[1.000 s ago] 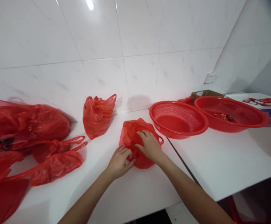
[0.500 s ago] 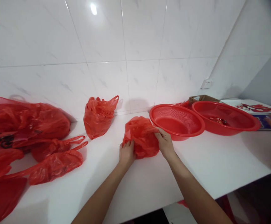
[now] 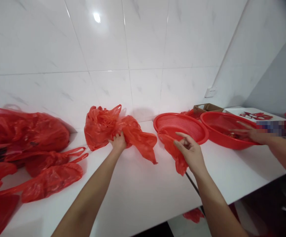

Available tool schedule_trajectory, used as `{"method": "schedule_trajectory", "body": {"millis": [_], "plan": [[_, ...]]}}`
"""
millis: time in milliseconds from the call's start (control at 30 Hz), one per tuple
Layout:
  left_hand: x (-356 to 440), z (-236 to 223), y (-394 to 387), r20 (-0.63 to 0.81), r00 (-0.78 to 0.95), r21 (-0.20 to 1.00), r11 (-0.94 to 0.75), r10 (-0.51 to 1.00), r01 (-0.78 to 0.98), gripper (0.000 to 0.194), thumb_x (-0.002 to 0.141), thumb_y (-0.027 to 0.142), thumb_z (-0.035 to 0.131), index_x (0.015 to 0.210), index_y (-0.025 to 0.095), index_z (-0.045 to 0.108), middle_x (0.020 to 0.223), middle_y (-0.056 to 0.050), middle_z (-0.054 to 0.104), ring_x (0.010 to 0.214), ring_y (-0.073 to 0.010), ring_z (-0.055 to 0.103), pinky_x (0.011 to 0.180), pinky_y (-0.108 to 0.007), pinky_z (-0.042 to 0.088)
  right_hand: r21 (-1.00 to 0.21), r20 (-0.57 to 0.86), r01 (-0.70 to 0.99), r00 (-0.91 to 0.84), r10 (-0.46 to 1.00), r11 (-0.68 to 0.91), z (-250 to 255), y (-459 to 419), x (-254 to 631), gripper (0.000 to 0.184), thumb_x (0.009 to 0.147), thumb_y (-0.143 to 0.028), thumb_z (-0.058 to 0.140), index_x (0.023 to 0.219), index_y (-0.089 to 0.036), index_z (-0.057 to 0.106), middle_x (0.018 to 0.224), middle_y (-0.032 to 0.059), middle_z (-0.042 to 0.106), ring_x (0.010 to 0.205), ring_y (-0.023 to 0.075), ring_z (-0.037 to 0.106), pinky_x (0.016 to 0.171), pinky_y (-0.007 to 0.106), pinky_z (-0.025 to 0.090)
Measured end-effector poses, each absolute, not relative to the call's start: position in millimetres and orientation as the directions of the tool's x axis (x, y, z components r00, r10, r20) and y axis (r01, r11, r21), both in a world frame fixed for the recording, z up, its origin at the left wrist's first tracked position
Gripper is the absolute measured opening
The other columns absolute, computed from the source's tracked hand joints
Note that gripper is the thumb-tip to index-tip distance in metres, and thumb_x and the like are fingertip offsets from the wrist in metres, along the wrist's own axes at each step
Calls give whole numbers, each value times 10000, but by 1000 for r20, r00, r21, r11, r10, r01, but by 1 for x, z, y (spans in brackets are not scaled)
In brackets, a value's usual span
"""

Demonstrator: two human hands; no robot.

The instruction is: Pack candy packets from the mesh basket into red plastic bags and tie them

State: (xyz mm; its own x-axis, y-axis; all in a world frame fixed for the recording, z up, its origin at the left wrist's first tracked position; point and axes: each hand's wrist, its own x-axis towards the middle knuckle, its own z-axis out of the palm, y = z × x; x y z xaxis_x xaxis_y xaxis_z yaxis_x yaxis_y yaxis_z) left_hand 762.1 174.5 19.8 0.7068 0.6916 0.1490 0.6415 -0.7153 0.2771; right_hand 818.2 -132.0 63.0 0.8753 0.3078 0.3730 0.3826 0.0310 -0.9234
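My left hand (image 3: 118, 141) is closed on a crumpled red plastic bag (image 3: 138, 135), lifted off the white counter (image 3: 143, 194) next to a knotted, filled red bag (image 3: 99, 126). My right hand (image 3: 191, 152) holds a second red plastic bag (image 3: 174, 149) that hangs down from its fingers, just in front of the red mesh colander (image 3: 179, 123). The two hands are apart, each with its own red piece.
A heap of red bags (image 3: 27, 144) lies at the left. A red basin (image 3: 225, 126) stands right of the colander, where another person's hand (image 3: 248, 133) reaches in. A cardboard box (image 3: 207, 107) and a wall socket (image 3: 210, 91) are behind. A red scrap (image 3: 193, 214) lies on the floor.
The bag I held with both hands has come apart into two pieces; my left hand carried one up and left, my right hand lifted the other right. Another person's arm came in.
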Motion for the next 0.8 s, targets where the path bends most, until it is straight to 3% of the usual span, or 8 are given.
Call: {"method": "schedule_trajectory", "body": {"millis": [67, 167, 300, 400, 500, 600, 667, 800], "plan": [[763, 28, 170, 158, 727, 319, -731, 669, 603, 666, 766, 164, 580, 1398, 122, 374, 1376, -276, 456, 1277, -452, 400, 1014, -696, 193, -918, 397, 386, 894, 206, 91, 60, -140, 817, 383, 811, -439, 627, 1120, -216, 594, 664, -43, 417, 591, 106, 424, 571, 226, 404], [747, 39, 146, 215, 764, 388, -771, 609, 505, 644, 793, 70, 489, 1417, 143, 351, 1457, -228, 397, 1348, -381, 345, 1073, -685, 95, -923, 371, 349, 920, 126, 163, 52, -149, 816, 350, 830, -451, 595, 1092, -223, 557, 702, -28, 439, 601, 115, 457, 564, 229, 420], [697, 39, 93, 336, 783, 542, -788, 523, 293, 550, 929, 201, 381, 1465, 205, 257, 1517, -130, 340, 1395, -232, 308, 1135, -475, 246, -937, 223, 140, 945, 241, 319, 42, -150, 795, 349, 820, -455, 612, 1089, -254, 513, 787, -4, 528, 631, 130, 525, 586, 243, 452], [664, 31, 55, 195, 889, 915, -403, 415, -12, 639, 892, 399, 538, 1461, 254, 287, 1475, -135, 408, 1308, -273, 446, 1041, -447, 399, -907, 110, -124, 853, 510, 403, 35, -138, 764, 342, 800, -427, 656, 1062, -258, 515, 780, -17, 522, 598, 106, 511, 556, 216, 427], [643, 25, 37, 47, 944, 998, 14, 327, -54, 646, 810, 417, 664, 1387, 250, 426, 1341, -129, 561, 1156, -285, 583, 945, -409, 477, -909, 91, -276, 602, 793, 313, 26, -127, 739, 337, 784, -420, 682, 1031, -235, 546, 692, -42, 460, 537, 78, 425, 502, 191, 346], [623, 23, 45, -65, 905, 979, 204, 420, -24, 397, 804, 431, 667, 1103, 171, 654, 976, -96, 727, 862, -248, 685, 792, -358, 525, -957, 78, -211, 475, 877, 200, 18, -126, 732, 358, 782, -437, 686, 1033, -218, 557, 671, -48, 461, 547, 74, 386, 509, 191, 301], [609, 22, 59, -109, 835, 962, 269, 540, -49, 346, 790, 451, 674, 942, 142, 699, 816, -81, 732, 738, -231, 683, 708, -335, 526, -992, 36, -91, 475, 879, 90, 15, -132, 734, 339, 806, -436, 664, 1041, -212, 565, 633, -61, 435, 538, 72, 356, 509, 191, 278], [580, 15, 86, -13, 740, 987, 125, 672, -96, 321, 777, 457, 689, 855, 146, 706, 804, -61, 723, 754, -211, 659, 717, -304, 506, -959, 10, 249, 506, 862, -135, 18, -145, 742, 250, 871, -431, 576, 937, -206, 661, 617, -41, 494, 550, 90, 415, 521, 209, 307]]}}
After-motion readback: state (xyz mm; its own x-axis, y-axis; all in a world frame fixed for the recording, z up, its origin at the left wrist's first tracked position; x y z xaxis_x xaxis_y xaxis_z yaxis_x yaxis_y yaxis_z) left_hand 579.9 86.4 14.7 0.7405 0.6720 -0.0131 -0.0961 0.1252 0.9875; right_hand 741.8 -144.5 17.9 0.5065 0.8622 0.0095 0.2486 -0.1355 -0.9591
